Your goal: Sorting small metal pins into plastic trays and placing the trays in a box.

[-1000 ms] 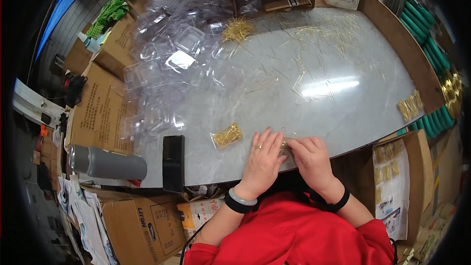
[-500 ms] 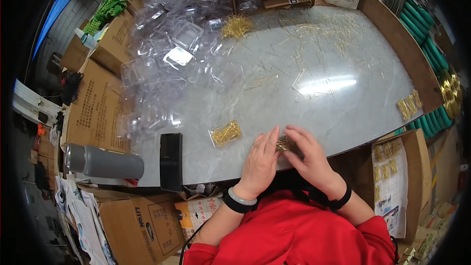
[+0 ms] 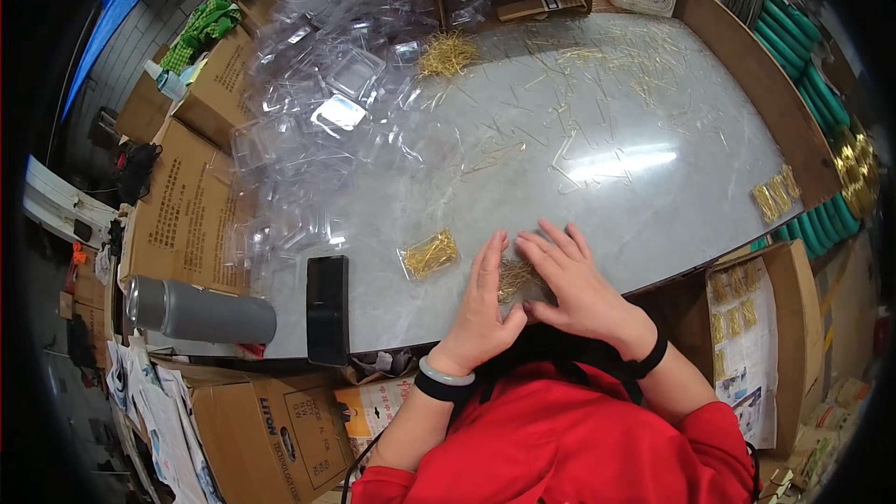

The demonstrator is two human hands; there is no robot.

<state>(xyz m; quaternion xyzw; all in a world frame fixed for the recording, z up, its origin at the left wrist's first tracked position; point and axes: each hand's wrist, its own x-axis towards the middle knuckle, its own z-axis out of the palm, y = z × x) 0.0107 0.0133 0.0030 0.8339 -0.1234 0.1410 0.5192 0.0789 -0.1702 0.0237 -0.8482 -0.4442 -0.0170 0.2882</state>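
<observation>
At the near edge of the grey table (image 3: 392, 215), a small heap of gold wire hooks (image 3: 514, 281) lies between my hands. My left hand (image 3: 478, 313) stands along its left side, fingers stretched. From the right, my right hand (image 3: 581, 294) reaches over and beside the heap, its fingers straight and spread. The hands flank the hooks without gripping them; part of the heap is hidden. A shallow clear plastic tray (image 3: 408, 272) filled with gold hooks (image 3: 431, 253) sits just left of them.
Clear plastic packages (image 3: 327, 84) pile up at left. Loose hooks (image 3: 607, 65) and a tangled clump (image 3: 448, 54) lie farther back. A phone (image 3: 327, 308) and grey bottle (image 3: 210, 310) stand left. Bundled hooks (image 3: 777, 194) rest at right; a cardboard box (image 3: 798, 336) holds more below.
My hands have shifted slightly left and moved apart, exposing more of the hooks. My right fingers have straightened and spread. The filled tray has stayed put.
</observation>
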